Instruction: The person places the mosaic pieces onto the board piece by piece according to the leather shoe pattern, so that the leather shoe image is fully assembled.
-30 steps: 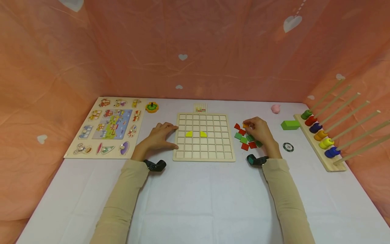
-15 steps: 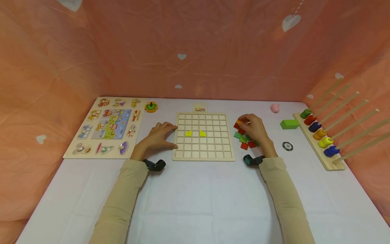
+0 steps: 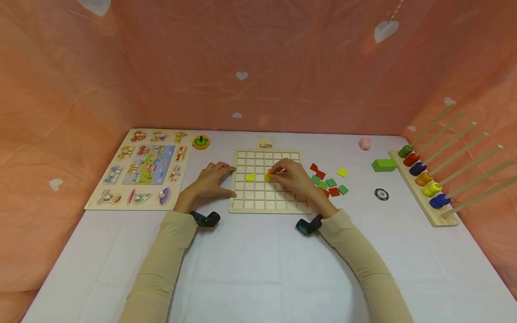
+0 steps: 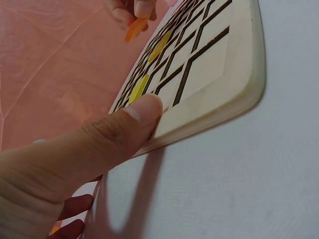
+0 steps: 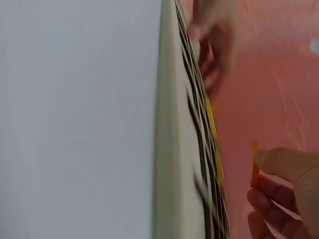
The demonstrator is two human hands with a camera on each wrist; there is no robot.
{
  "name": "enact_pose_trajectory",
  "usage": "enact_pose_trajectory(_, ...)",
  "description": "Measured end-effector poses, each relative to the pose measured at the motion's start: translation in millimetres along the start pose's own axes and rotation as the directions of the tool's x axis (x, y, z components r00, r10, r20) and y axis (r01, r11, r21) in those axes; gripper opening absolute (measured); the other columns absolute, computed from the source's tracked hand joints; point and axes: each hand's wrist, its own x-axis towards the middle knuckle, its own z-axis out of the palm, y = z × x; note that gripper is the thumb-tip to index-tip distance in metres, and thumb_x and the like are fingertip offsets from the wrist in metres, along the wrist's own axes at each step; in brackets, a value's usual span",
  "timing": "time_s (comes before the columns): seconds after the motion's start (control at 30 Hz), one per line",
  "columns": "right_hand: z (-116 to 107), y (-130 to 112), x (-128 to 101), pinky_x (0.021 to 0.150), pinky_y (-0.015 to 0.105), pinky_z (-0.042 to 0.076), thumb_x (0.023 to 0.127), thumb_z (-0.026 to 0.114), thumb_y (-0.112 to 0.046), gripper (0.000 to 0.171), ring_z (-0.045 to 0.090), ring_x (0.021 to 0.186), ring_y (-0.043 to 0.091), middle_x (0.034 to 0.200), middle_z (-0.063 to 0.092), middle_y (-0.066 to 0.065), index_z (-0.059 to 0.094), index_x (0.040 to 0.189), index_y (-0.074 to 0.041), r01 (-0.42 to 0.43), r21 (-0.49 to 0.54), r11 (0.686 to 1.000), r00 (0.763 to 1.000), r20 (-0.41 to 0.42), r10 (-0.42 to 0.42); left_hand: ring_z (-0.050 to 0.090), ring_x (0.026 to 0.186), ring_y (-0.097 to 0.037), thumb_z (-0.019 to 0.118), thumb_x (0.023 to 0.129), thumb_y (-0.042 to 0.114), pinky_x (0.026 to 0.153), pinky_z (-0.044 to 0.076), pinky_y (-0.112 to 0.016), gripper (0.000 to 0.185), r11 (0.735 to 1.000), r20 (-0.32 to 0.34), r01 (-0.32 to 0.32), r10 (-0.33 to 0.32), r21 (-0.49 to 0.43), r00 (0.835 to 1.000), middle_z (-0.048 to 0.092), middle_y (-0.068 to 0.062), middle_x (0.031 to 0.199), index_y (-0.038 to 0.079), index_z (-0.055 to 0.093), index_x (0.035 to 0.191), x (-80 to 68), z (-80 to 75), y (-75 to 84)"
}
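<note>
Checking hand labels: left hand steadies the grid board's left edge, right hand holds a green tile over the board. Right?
Not quite. The tile pinched by the right hand is orange, not green, as the left wrist view shows. The rest holds: the left hand rests at the left edge of the grid board, right hand over it.

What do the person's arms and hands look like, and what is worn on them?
Both arms are covered by long beige sleeves reaching the wrists. The left hand and the right hand are bare, with no gloves, and no rings or watch can be seen. A small black camera sits at the left wrist, and a black and teal camera at the right wrist.
</note>
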Motion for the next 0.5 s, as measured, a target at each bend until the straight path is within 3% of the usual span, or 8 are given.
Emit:
enact_pose_trajectory(0.27, 34.5, -18.2, 7.2, 0.080, 0.026, 0.049, 0.083, 0.071, -0.013, 0.009, 0.057, 0.091, 0.014, 0.093, 0.064, 0.001, 0.068, 0.090, -0.007, 0.056, -0.009, 0.998, 0.996, 0.074, -0.055, 0.036, 0.116, -0.032, 0.078, 0.071, 0.042, 0.096, 0.028, -0.051, 0.083, 1.000, 0.004, -0.003, 0.003, 0.003, 1.000, 0.042, -0.014, 0.135, 0.007, 0.044, 0.138, -0.3, 0.3, -0.2)
enact_pose_trajectory(0.5, 45.9, -20.7, 9.0, 0.087, 0.030, 0.042, 0.083, 0.071, -0.015, 0.007, 0.055, 0.095, 0.014, 0.092, 0.067, -0.002, 0.072, 0.088, -0.011, 0.108, -0.062, 0.992, 0.989, 0.109, -0.100, 0.036, 0.116, -0.031, 0.078, 0.071, 0.043, 0.096, 0.028, -0.050, 0.083, 1.000, 0.000, -0.006, 0.006, 0.000, 1.000, 0.043, -0.013, 0.134, 0.008, 0.044, 0.138, -1.2, -0.8, 0.6)
